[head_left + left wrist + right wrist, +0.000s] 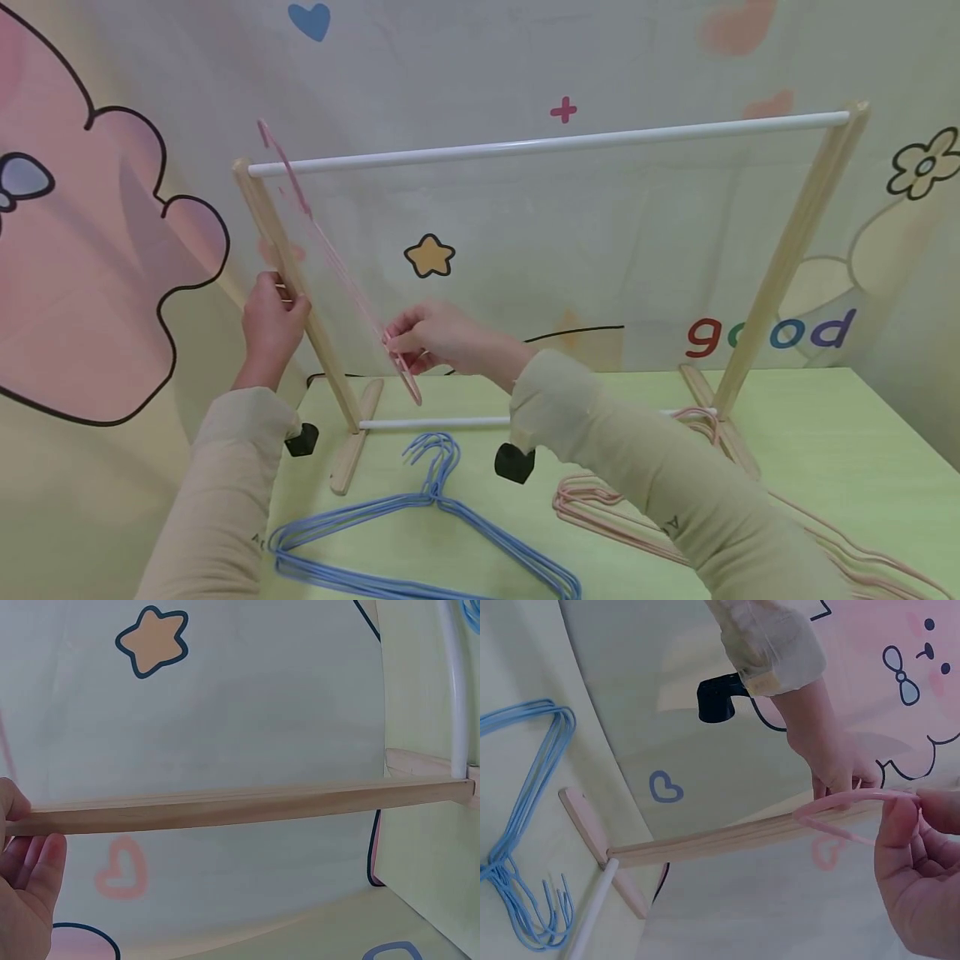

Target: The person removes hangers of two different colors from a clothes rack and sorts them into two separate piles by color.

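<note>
— Hands first: what does each one hold?

— My left hand (270,321) grips the left wooden post (300,304) of the rack, fingers curled round it about halfway up. My right hand (435,337) pinches the lower end of a pink hanger (337,262), thumb and fingers closed on the wire.

— Position of the hanger?

— Tilted, its hook at the left end of the white top rail (547,143), just beside the post; whether it rests on the rail I cannot tell.

— Items on the table (825,433)?

— Blue hangers (420,517) lie stacked near the front edge, by the rack's left foot. More pink hangers (600,508) lie toward the right, partly hidden under my right sleeve.
</note>
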{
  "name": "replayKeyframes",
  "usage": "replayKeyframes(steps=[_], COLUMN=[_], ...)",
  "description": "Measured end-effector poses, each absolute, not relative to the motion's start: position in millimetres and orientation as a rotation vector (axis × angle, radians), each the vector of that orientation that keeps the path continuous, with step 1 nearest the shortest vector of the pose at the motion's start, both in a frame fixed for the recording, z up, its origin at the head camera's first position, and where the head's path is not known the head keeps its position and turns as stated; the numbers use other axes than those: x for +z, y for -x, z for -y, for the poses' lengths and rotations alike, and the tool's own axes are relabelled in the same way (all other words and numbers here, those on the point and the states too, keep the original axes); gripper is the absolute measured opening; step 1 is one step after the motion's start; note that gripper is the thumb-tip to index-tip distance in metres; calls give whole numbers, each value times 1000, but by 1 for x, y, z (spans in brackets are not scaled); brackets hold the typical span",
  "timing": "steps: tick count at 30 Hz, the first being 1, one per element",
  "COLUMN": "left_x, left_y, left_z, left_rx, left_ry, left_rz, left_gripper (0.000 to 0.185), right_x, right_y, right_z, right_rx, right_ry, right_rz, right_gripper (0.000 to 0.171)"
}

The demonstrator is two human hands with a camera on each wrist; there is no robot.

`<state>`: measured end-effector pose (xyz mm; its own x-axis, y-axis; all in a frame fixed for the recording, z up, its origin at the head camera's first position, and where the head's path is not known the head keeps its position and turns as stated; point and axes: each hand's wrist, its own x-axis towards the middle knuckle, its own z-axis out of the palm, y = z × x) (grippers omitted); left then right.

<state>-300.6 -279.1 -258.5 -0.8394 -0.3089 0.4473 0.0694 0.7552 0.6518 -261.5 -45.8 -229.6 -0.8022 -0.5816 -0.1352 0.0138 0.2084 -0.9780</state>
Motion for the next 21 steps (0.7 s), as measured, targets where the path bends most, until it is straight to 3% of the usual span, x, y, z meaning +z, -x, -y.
replayKeyframes(steps=[8,21], left_x=[-259,-259], left_y=[301,301], left_z=[280,280], left_rx=[-919,-918], left_ry=[-174,-160], left_rz=[2407,2392], left_gripper=[35,35], right_x=[-221,-228], right_y=[260,253], right_z=[14,-59], right_rx=[-1581,-1442], right_ry=[581,696], right_rz=[-2100,-2194], right_gripper=[7,9])
